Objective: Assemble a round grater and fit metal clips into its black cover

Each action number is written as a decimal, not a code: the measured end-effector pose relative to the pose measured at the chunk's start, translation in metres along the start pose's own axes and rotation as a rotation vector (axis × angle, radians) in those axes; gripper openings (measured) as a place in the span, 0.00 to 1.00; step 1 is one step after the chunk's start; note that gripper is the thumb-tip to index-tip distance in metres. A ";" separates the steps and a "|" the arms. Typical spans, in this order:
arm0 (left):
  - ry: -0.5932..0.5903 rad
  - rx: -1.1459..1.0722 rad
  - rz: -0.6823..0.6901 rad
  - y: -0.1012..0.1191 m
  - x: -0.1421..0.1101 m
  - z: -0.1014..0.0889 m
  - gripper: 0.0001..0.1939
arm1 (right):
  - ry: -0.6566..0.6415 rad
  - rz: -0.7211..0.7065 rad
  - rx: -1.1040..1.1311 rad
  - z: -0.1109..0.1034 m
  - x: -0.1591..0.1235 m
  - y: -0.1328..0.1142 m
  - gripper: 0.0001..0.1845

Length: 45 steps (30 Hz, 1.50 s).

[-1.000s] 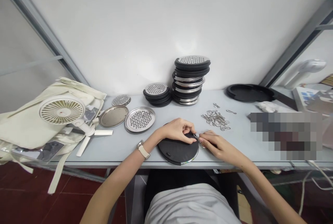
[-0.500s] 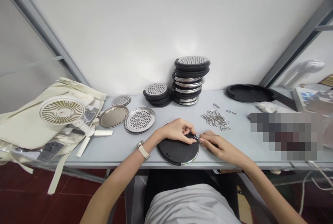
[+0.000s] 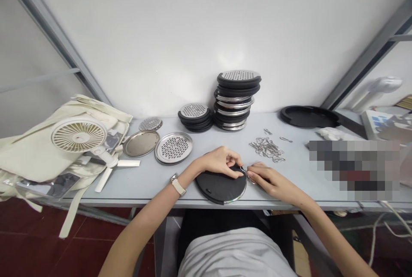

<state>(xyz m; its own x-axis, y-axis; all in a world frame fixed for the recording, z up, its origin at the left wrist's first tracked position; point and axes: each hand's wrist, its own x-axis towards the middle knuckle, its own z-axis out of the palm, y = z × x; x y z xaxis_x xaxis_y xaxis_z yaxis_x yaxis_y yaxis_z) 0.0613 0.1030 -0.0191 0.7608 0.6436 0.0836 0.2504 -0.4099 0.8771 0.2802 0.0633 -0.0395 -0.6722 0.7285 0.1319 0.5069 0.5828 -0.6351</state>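
The bare left forearm [image 3: 144, 225] and right forearm [image 3: 334, 242] reach inward from the lower corners of the view. The left hand [image 3: 220, 162] curls palm-down, its fingertips [image 3: 238, 174] pinched. The right hand [image 3: 273, 182] lies flatter, its fingers [image 3: 255, 172] drawn together, just apart from the left.

the one camera rides on the person's head, facing forward and down, close above the left hand [image 3: 220, 162] and right hand [image 3: 273, 181], with the table [image 3: 141, 182] below and the wall [image 3: 206, 41] beyond.
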 end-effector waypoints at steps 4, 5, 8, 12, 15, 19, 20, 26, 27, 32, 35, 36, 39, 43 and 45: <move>-0.005 -0.002 0.004 0.001 0.000 0.000 0.16 | 0.004 -0.004 -0.003 -0.001 0.000 -0.001 0.20; -0.006 -0.004 0.002 0.002 0.000 0.000 0.16 | 0.007 -0.006 -0.002 -0.001 -0.001 -0.001 0.20; -0.001 -0.009 -0.016 0.003 0.000 0.000 0.16 | 0.010 -0.012 0.005 -0.001 0.000 -0.001 0.20; 0.002 -0.019 -0.051 0.002 0.000 0.001 0.17 | -0.009 -0.006 0.001 0.000 0.000 -0.001 0.20; 0.006 -0.027 -0.053 0.001 0.001 0.001 0.18 | -0.013 -0.004 -0.007 -0.001 0.000 -0.001 0.20; 0.010 -0.027 -0.063 0.002 0.001 0.001 0.17 | -0.004 -0.015 -0.003 0.000 0.001 0.000 0.19; 0.008 -0.030 -0.062 0.002 0.001 0.001 0.17 | -0.001 -0.016 -0.003 0.000 0.001 0.000 0.19; 0.010 -0.030 -0.041 0.001 0.001 0.001 0.17 | -0.005 -0.024 -0.005 0.001 0.000 0.003 0.20; 0.011 -0.025 -0.038 0.001 0.001 0.001 0.17 | -0.010 -0.022 -0.007 0.001 0.000 0.003 0.19; 0.014 0.004 -0.045 0.001 0.000 0.001 0.17 | -0.016 -0.017 -0.009 0.000 0.000 0.004 0.19; 0.013 0.028 -0.038 0.001 0.000 0.000 0.16 | -0.014 -0.013 -0.005 0.000 -0.001 0.003 0.19; 0.014 0.041 -0.036 0.001 0.000 0.000 0.16 | -0.013 -0.010 -0.004 0.000 -0.001 0.003 0.19; 0.022 0.093 -0.025 0.002 0.001 0.000 0.16 | -0.003 0.004 -0.004 0.001 -0.001 0.004 0.19; 0.035 0.149 0.004 0.002 0.001 -0.001 0.15 | 0.038 0.054 -0.032 0.006 0.001 0.006 0.20; 0.052 0.162 0.034 0.002 0.002 -0.001 0.14 | 0.050 0.074 -0.050 0.008 0.003 0.007 0.21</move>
<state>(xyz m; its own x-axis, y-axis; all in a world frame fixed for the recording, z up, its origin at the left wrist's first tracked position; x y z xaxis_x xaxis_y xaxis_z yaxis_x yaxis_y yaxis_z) 0.0627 0.1034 -0.0167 0.7396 0.6582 0.1402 0.3210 -0.5282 0.7861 0.2770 0.0664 -0.0495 -0.6049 0.7864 0.1251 0.5808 0.5432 -0.6063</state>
